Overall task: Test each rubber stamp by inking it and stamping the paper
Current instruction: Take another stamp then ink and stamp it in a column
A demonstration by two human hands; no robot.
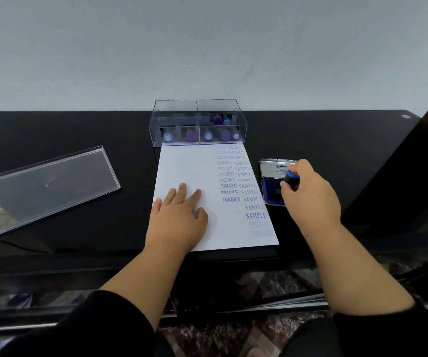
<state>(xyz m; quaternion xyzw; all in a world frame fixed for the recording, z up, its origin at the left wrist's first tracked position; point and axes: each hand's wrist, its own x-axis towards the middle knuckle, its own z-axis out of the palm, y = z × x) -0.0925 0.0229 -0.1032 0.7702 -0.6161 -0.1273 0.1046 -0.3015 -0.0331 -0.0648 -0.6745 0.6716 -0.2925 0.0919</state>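
Observation:
A white sheet of paper [189,171] lies on the black table, its right side covered with blue prints reading SAMPLE, FAX OUT and FRAGILE. My left hand [179,217] rests flat on the sheet's lower left, fingers spread. My right hand [310,199] grips a rubber stamp [291,177] with a blue and black handle and holds it down over the open blue ink pad [272,191] just right of the paper. The stamp's face is hidden by my fingers. A clear two-compartment box [198,123] at the sheet's far end holds several more stamps with blue and purple handles.
The box's clear lid [45,186] lies on the table at the left. The ink pad's silver lid [276,168] stands open behind the pad. A white wall rises right behind the table; the table's front edge [130,258] is near my forearms.

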